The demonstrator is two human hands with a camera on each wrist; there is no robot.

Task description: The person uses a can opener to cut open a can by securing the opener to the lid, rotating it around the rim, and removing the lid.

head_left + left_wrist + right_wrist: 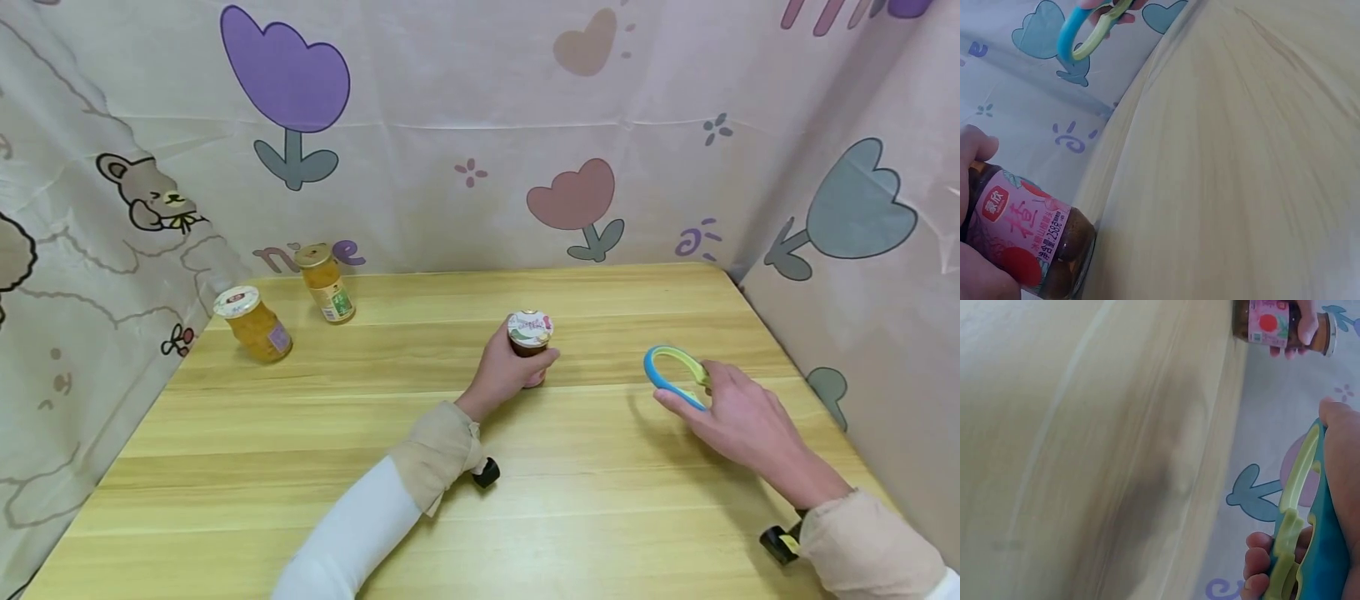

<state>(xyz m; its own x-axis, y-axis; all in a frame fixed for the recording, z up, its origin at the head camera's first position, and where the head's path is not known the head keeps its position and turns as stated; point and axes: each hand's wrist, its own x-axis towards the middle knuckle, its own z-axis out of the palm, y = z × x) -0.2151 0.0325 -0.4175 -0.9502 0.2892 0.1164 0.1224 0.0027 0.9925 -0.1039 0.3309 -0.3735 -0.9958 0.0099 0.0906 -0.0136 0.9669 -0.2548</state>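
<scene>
Your left hand [504, 371] has its fingers clamped around the jar with the pink label [1022, 231], upright near the middle of the counter [225, 467]; its base appears to rest on the surface. Your right hand [750, 417], at the right, has its fingers wrapped around the handles of the blue-and-green tool [1325, 556], which is raised above the counter with its loop toward the jar. Completed, as far as shown: the jar is secured and the tool is in hand. Not completed: the tool is well apart from the jar, and the lid [530, 326] is on. Judge the work to be at an early stage, with bringing the tool to the lid probably outstanding. Two yellow jars, the left one [251, 325] and the far one [322, 283], stand lidded and untouched at the far left.
</scene>
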